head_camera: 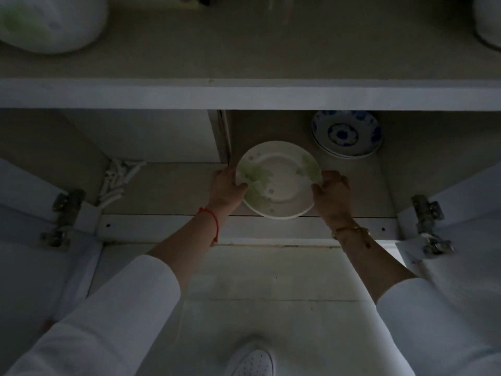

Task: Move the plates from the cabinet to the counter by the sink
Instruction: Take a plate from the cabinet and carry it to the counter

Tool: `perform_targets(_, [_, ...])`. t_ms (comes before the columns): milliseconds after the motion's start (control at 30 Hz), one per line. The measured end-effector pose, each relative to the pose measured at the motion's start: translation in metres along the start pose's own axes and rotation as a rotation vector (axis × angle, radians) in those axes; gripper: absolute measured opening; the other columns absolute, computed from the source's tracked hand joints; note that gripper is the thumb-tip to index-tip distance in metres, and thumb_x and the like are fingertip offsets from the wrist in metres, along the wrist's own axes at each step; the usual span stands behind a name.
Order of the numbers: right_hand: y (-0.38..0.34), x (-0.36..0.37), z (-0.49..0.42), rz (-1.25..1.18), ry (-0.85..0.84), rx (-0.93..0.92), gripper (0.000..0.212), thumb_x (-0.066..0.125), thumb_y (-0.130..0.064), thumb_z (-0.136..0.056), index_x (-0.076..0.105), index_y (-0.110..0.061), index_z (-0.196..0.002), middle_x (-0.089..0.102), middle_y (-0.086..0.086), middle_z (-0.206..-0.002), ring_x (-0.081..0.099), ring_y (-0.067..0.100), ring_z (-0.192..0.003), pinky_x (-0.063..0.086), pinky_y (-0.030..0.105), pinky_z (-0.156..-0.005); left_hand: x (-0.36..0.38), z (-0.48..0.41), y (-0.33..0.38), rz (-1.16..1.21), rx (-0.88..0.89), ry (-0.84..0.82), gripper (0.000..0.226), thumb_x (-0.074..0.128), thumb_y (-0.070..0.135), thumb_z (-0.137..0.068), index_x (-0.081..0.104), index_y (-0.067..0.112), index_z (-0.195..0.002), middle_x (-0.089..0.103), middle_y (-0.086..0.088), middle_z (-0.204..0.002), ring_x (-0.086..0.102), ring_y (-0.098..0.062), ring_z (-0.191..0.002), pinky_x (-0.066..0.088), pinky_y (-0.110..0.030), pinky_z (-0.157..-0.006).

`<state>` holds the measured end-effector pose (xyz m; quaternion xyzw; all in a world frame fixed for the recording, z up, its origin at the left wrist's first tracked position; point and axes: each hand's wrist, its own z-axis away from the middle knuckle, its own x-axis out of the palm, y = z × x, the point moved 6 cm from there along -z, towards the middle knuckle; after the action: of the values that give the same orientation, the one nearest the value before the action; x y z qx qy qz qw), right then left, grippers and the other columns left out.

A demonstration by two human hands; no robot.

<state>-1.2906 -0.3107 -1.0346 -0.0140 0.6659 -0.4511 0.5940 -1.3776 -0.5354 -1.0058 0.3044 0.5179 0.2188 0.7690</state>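
Gripping a white plate with a pale green leaf pattern (279,180) by opposite edges, a person reaches into a dim lower cabinet (168,188), the left hand (227,185) closed on the plate's left rim and the right hand (329,192) closed on its right rim, thumbs over the top. The plate sits at the front of the cabinet floor, its near edge over the front lip. Just behind it to the right, a short stack of blue-and-white dishes (347,137) rests toward the back wall, apart from the held plate. A vertical divider (223,137) stands just left of the plate. In the left compartment, a bundle of white sticks (119,177) leans in the corner. Both doors stand open on metal hinges (63,215). Above, a pale counter (244,50) carries a white bowl with green markings (48,23) at far left. Below, a white shoe (250,362) rests on a light floor
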Motion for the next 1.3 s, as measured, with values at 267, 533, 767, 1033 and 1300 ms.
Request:
perform_targets(267, [-0.001, 0.002, 0.0, -0.05, 0.066, 0.069, 0.036, 0.054, 0.007, -0.084, 0.054, 0.01, -0.12, 0.063, 0.031, -0.115, 0.053, 0.04, -0.113, 0.03, 0.03, -0.09, 0.0, -0.005, -0.005, 0.084, -0.079, 0.042, 0.044, 0.058, -0.002, -0.081, 0.068, 0.007, -0.122, 0.068, -0.02, -0.125, 0.061, -0.035, -0.118, 0.045, -0.039, -0.104])
perform_targets(533, [0.001, 0.0, 0.002, -0.252, 0.136, 0.152, 0.028, 0.059, 0.007, -0.083, 0.056, 0.009, -0.111, 0.065, 0.031, -0.109, 0.059, 0.04, -0.106, 0.048, 0.042, -0.088, 0.001, -0.002, -0.015, 0.197, -0.196, 0.063, 0.039, 0.051, -0.003, -0.086, 0.068, 0.005, -0.12, 0.068, -0.018, -0.125, 0.061, -0.034, -0.118, 0.048, -0.033, -0.101])
perform_targets(767, [0.003, -0.015, 0.027, -0.412, 0.149, 0.17, 0.03, 0.056, 0.008, -0.085, 0.04, -0.017, -0.081, 0.051, 0.004, -0.078, 0.052, 0.022, -0.085, 0.046, 0.039, -0.078, -0.006, 0.018, -0.019, 0.412, -0.273, 0.128, 0.031, 0.055, -0.009, -0.085, 0.064, -0.001, -0.113, 0.068, -0.015, -0.118, 0.063, -0.032, -0.114, 0.053, -0.04, -0.097])
perform_targets(1033, [-0.005, -0.05, 0.079, -0.477, 0.159, 0.184, 0.039, 0.054, 0.009, -0.081, 0.039, -0.017, -0.056, 0.043, 0.002, -0.06, 0.039, 0.008, -0.056, 0.031, 0.012, -0.039, -0.026, 0.074, -0.008, 0.501, -0.241, 0.04, 0.044, 0.052, -0.011, -0.08, 0.064, 0.006, -0.119, 0.069, -0.015, -0.117, 0.065, -0.033, -0.11, 0.055, -0.049, -0.095])
perform_targets(1300, [-0.026, -0.1, 0.146, -0.696, 0.129, 0.246, 0.028, 0.048, 0.002, -0.091, 0.049, -0.017, -0.111, 0.059, -0.003, -0.092, 0.056, 0.009, -0.08, 0.047, 0.022, -0.071, -0.07, 0.131, 0.03, 0.452, -0.135, -0.076, 0.053, 0.051, -0.012, -0.084, 0.06, 0.011, -0.131, 0.067, -0.016, -0.122, 0.064, -0.032, -0.114, 0.054, -0.05, -0.098])
